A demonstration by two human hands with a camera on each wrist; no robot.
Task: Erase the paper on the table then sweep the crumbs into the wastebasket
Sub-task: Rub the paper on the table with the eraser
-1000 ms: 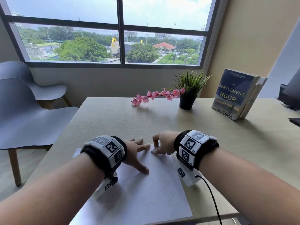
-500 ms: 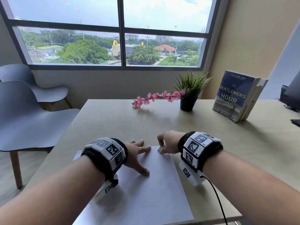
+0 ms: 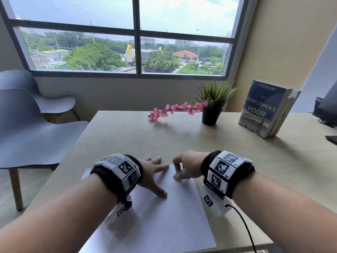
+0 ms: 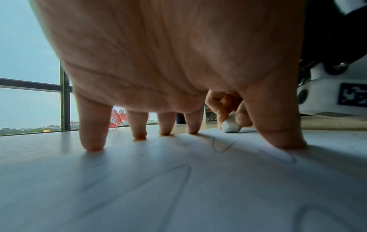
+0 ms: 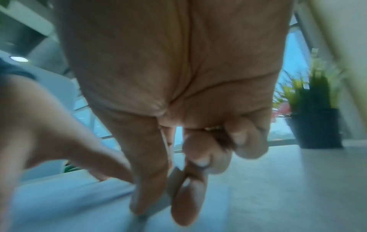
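Observation:
A white sheet of paper (image 3: 160,216) with faint pencil scribbles (image 4: 184,171) lies at the near edge of the beige table (image 3: 145,136). My left hand (image 3: 155,172) presses spread, straight fingers on the sheet's far left part. My right hand (image 3: 184,168) pinches a small white eraser (image 4: 231,126) between thumb and fingers, its tip on the paper's far right corner (image 3: 176,175). In the right wrist view the eraser (image 5: 174,179) is blurred. No crumbs or wastebasket show.
A black pot with a green plant (image 3: 211,106) and a pink flower sprig (image 3: 173,109) stand at the table's far side. A book (image 3: 264,108) leans at the right. Two grey chairs (image 3: 29,128) sit left of the table. A dark device (image 3: 326,106) is at the far right.
My right hand with the eraser has shifted a little along the paper's far right corner. The left hand stays pressed on the sheet. The head view has tilted slightly.

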